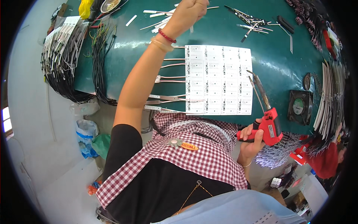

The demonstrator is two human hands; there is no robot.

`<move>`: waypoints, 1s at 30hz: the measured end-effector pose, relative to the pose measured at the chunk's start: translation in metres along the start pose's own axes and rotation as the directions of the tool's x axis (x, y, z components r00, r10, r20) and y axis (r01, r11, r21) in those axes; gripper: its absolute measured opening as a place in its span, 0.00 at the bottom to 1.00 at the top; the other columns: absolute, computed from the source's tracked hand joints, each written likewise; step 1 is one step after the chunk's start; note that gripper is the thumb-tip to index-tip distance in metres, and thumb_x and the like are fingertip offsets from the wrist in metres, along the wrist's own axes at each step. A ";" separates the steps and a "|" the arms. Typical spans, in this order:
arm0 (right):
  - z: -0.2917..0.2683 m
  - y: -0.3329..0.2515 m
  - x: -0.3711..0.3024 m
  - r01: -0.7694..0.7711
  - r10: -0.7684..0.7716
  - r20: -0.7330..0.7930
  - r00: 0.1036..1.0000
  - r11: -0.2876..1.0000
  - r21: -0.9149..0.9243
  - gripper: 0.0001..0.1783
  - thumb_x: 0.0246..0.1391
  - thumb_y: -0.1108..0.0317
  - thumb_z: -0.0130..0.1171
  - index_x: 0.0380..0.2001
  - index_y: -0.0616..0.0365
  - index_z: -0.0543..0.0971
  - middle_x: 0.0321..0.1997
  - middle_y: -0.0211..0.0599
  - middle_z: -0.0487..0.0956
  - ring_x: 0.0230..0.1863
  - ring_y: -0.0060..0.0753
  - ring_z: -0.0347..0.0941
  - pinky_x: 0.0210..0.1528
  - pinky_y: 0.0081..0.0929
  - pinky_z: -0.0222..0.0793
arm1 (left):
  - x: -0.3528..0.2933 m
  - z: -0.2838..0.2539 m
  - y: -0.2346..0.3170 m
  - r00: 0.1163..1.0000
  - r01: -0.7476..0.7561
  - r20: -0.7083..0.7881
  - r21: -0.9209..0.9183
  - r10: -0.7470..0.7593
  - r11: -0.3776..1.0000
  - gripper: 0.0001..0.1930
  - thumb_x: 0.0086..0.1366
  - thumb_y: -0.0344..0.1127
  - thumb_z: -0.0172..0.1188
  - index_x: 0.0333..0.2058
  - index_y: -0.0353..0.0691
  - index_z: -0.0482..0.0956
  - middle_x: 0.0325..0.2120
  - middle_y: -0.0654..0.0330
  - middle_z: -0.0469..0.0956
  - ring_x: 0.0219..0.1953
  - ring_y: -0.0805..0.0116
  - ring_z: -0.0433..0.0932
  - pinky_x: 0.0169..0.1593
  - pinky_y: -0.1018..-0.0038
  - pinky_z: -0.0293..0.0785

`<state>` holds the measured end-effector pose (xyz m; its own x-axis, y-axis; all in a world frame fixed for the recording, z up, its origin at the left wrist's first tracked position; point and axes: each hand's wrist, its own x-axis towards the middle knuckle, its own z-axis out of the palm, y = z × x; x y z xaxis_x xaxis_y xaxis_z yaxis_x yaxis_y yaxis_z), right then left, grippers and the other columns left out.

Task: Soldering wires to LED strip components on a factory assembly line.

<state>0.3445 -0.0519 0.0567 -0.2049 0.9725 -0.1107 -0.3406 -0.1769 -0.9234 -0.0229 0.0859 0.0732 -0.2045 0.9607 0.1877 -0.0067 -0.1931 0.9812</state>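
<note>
My left hand (188, 11) reaches far across the green table (276, 56), its fingers closed among loose white strips (160, 18); I cannot tell whether it holds one. A red bead bracelet circles that wrist. My right hand (249, 139) grips a red soldering gun (270, 128) at the table's near edge. The gun's long metal tip (257, 84) points up beside the right edge of a white panel of small circuit boards (220, 80). Several short white strips with pink wires (167, 78) lie along the panel's left edge.
Bundles of black wires with white strips (61, 63) hang over the table's left edge. A black fan (300, 106) and a stack of long white strips (330, 97) are at the right. Small metal tools (253, 24) lie at the back. Plastic bags (85, 134) sit on the floor.
</note>
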 end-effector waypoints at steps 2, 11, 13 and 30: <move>0.001 -0.001 -0.001 -0.007 0.007 -0.003 1.000 1.000 -0.006 0.22 0.58 0.55 0.48 0.46 0.63 0.63 0.20 0.33 0.66 0.14 0.20 0.58 0.18 0.18 0.57 | -0.025 0.013 0.032 0.997 0.043 0.047 0.236 -0.056 0.971 0.08 0.60 0.33 0.48 0.26 0.37 0.74 0.14 0.67 0.65 0.17 0.79 0.61 0.22 0.80 0.56; -0.005 0.012 -0.001 -0.128 0.132 0.088 0.987 0.990 -0.051 0.23 0.58 0.55 0.48 0.47 0.64 0.63 0.20 0.33 0.66 0.16 0.20 0.59 0.20 0.20 0.59 | -0.138 0.025 0.004 0.892 0.100 0.280 0.644 -0.355 0.758 0.09 0.58 0.35 0.51 0.26 0.33 0.71 0.12 0.55 0.65 0.15 0.72 0.62 0.21 0.72 0.60; -0.009 0.019 -0.005 -0.176 0.182 0.107 0.977 0.982 -0.065 0.24 0.58 0.55 0.48 0.47 0.64 0.63 0.20 0.33 0.66 0.16 0.20 0.59 0.20 0.20 0.59 | -0.153 0.033 -0.005 0.799 0.225 0.259 0.708 -0.543 0.669 0.11 0.56 0.35 0.53 0.23 0.32 0.70 0.13 0.52 0.68 0.15 0.66 0.65 0.23 0.71 0.63; -0.006 0.034 -0.017 -0.355 0.368 0.100 0.925 0.927 -0.123 0.23 0.55 0.60 0.54 0.48 0.65 0.66 0.22 0.30 0.67 0.19 0.19 0.58 0.23 0.21 0.59 | -0.153 0.054 -0.021 0.917 0.249 -0.021 0.810 -0.399 0.530 0.09 0.47 0.34 0.53 0.18 0.35 0.77 0.14 0.46 0.72 0.20 0.47 0.74 0.28 0.62 0.72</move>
<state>0.3415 -0.0731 0.0251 -0.4066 0.8189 -0.4050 -0.1298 -0.4906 -0.8617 0.0614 -0.0462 0.0260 -0.2051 0.9535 -0.2207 0.7386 0.2987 0.6043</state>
